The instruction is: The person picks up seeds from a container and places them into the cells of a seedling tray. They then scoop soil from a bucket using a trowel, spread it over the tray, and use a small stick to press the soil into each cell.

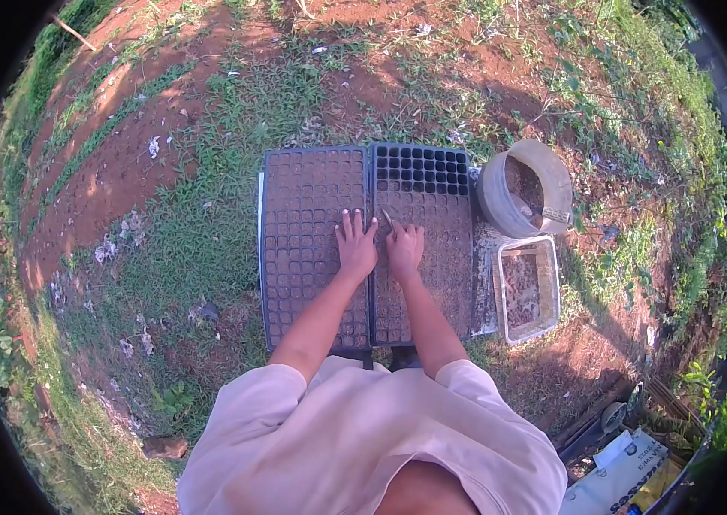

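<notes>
Two black plastic seedling trays lie side by side on the grass, their long axes pointing away from the person. The left tray [307, 206] is full of soil, while the right tray [440, 223] has empty far rows. The left hand [356, 247] rests there with fingers spread. The right hand [404, 249] rests beside it, and I cannot tell its grip. A tilted grey round bucket [500, 202] and a pale rectangular tub [552, 283] hold soil.

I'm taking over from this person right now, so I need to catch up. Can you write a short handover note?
Left hand: open, fingers spread flat on the left tray, beside the seam.
Right hand: palm down on the right tray; grip unclear.
Bucket and tub, both holding soil, lie right of the trays.
Done: left tray looks filled with soil, and most of the right tray.
Left: the far rows of the right tray are empty.
</notes>
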The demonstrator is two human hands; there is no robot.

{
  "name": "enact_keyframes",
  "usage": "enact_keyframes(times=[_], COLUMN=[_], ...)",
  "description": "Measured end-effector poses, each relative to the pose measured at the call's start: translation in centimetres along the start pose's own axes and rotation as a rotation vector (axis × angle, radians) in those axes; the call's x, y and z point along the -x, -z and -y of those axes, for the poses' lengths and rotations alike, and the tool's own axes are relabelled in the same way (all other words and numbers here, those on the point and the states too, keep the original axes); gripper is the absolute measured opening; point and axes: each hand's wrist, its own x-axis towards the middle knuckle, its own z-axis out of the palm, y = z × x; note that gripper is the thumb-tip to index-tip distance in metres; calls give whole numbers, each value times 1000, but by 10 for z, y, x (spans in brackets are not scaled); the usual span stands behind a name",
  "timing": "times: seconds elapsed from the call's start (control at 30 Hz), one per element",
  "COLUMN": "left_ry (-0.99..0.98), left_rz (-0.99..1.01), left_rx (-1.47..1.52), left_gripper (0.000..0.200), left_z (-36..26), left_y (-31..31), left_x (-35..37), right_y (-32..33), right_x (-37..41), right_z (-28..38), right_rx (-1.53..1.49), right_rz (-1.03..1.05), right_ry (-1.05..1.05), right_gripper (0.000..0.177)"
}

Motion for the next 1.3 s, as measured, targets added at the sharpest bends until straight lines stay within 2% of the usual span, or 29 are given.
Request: enact_keyframes(times=[0.07, 0.17, 0.23, 0.57, 0.63, 0.77, 0.97, 1.03, 1.13, 1.3], left_ry=[1, 0, 0, 9, 10, 10, 9, 10, 16, 15], left_rz=[-3, -10, -9, -20, -11, 14, 20, 35, 49, 11], left_rx=[-8, 8, 5, -11, -9, -9, -8, -12, -14, -5], left_gripper=[59, 59, 59, 59, 58, 57, 58, 58, 57, 55], left_z=[0, 1, 2, 0, -1, -1, 1, 0, 1, 0], left_y=[-1, -3, -2, -2, 0, 6, 5, 7, 6, 9], left_x=[-1, 0, 0, 0, 0, 0, 0, -1, -2, -1], right_y=[0, 1, 4, 1, 1, 0, 3, 3, 4, 19], right_x=[-4, -7, -9, -7, -8, -9, -16, -20, -24, -33], right_z=[1, 6, 7, 1, -2, -8, -5, -9, -18, -20], right_rx=[4, -37, -5, -64, -77, -81, -271, -561, -555, -592], right_rz=[29, 9, 104, 43, 13, 41, -97, -75, -58, 50], right_ry=[29, -52, -23, 35, -19, 25, -73, -183, -112, -141], right_gripper=[24, 25, 26, 28, 28, 29, 26, 25, 25, 30])
